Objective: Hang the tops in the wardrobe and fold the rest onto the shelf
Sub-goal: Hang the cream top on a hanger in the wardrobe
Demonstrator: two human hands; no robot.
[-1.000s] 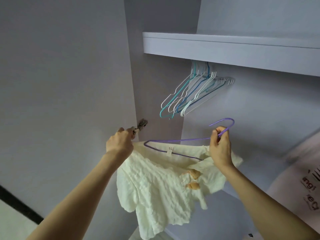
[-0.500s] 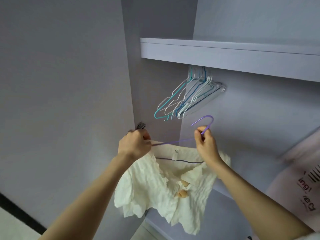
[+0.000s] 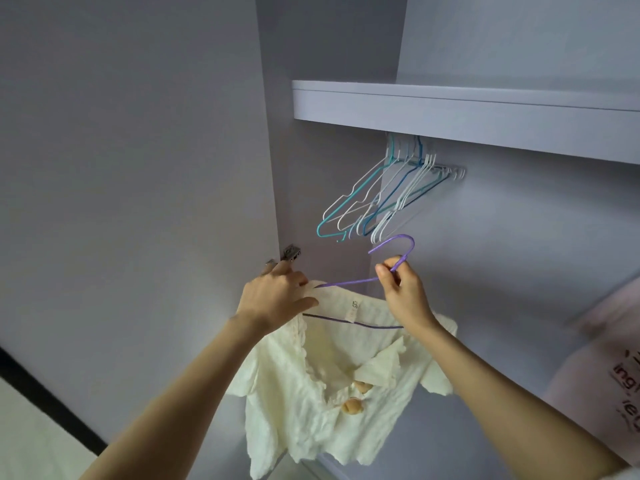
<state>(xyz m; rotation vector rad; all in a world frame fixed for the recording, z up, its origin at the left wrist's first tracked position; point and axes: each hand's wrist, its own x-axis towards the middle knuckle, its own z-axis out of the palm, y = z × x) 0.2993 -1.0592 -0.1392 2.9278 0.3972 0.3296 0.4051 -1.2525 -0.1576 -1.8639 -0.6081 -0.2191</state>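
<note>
Since the earlier frame, the left hand has been moved onto the cream top's collar, which is pinched, apparently against the purple hanger. The hanger's neck is gripped by the right hand, below the empty hangers under the shelf.
</note>
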